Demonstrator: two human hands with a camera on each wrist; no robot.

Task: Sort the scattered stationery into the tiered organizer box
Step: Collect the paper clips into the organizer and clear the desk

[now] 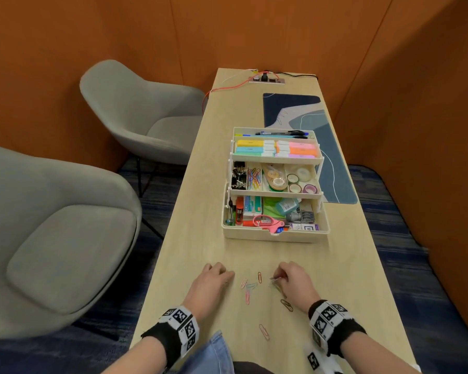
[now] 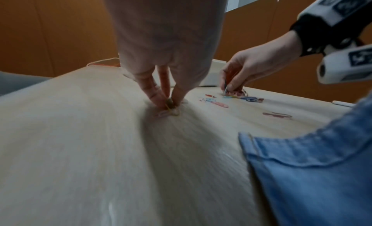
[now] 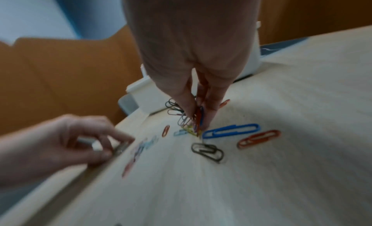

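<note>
Lying nearest the table's front edge is a lone pink wire paper clip (image 1: 264, 332), with a dark brown one (image 1: 286, 305) a little farther in. Beyond these, both hands work on the pale wood-grain table (image 1: 189, 255). The left hand (image 1: 210, 286) has its fingertips (image 2: 159, 97) pressed together on the surface, pinching a small yellowish clip (image 2: 171, 109) — blurred, so its shape is unclear. The right hand (image 1: 295, 282) pinches a bunch of coloured paper clips (image 3: 196, 118) between thumb and fingers, right at the tabletop. Between the hands lie loose clips: pink, light blue and orange (image 1: 259, 277); the right wrist view also shows a blue clip (image 3: 231, 130) and a red-orange one (image 3: 258, 138) just beside the fingers. Farther back stands the cream plastic tiered organizer box (image 1: 274, 236), open — scissors low, clips and tape mid, highlighters and pens above.
</note>
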